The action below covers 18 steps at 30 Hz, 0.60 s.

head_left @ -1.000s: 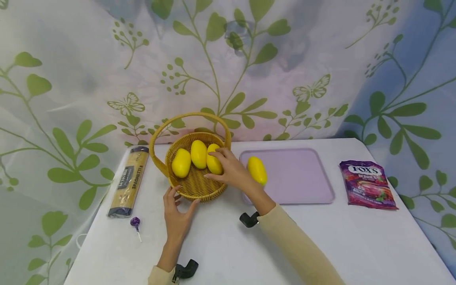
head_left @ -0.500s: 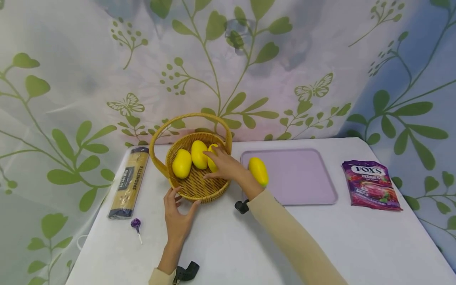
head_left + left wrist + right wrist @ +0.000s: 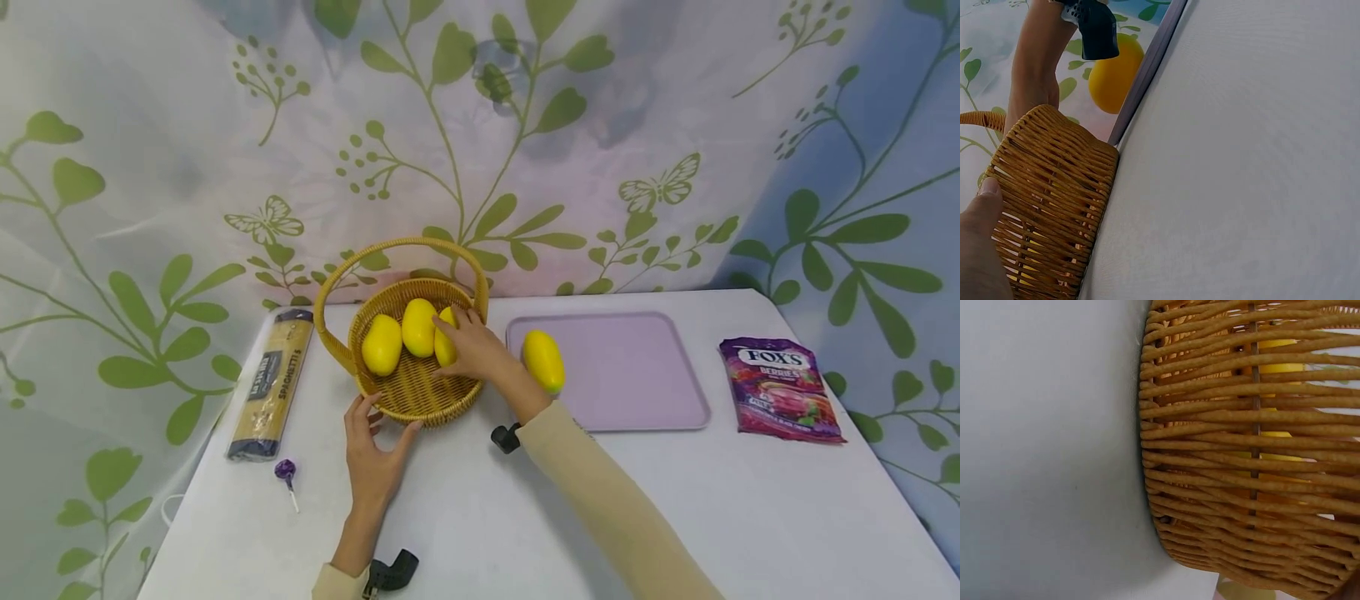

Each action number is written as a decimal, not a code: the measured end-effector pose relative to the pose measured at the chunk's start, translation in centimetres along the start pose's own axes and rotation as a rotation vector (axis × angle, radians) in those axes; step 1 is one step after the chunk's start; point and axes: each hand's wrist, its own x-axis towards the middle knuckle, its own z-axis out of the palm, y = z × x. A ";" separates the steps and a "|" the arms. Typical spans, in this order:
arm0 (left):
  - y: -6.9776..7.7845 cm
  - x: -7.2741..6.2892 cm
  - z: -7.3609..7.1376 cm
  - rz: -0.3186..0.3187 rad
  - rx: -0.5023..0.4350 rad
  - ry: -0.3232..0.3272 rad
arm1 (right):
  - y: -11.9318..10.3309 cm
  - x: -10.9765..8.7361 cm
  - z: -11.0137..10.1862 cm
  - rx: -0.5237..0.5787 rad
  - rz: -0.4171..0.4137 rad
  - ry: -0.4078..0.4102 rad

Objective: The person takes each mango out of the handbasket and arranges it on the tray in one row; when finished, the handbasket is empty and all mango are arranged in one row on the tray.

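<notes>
A woven basket [image 3: 423, 412] with a tall arched handle stands at the back of the table. Inside it lie a yellow mango [image 3: 382, 345] at the left and a second mango [image 3: 417, 328] in the middle. My right hand [image 3: 483, 350] reaches over the right rim and grips a third mango [image 3: 444, 337], covering much of it. At the front left, my left hand [image 3: 372, 462] holds the basket's side, fingers and thumb spread. Its thumb [image 3: 984, 206] rests at the rim in the left wrist view. The right wrist view shows the basket's woven wall [image 3: 1247, 444], hiding the right hand.
Right of the basket lies a lilac tray [image 3: 630, 375], with another mango [image 3: 543, 361] on its left end. A purple candy bag [image 3: 782, 390] is at the far right. A spaghetti pack [image 3: 272, 383] and a purple lollipop [image 3: 286, 471] lie left.
The right hand has shifted slightly right with the mango under it, now covering more of that fruit. The middle mango has settled slightly lower. The left hand stays at the basket.
</notes>
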 end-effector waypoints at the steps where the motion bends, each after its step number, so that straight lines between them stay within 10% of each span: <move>1: 0.0 0.0 0.0 -0.002 -0.002 -0.001 | 0.0 0.0 0.1 -0.012 0.000 0.004; 18: 0.0 -0.2 0.0 -0.006 0.004 0.002 | -0.5 -0.2 0.0 0.022 -0.044 -0.014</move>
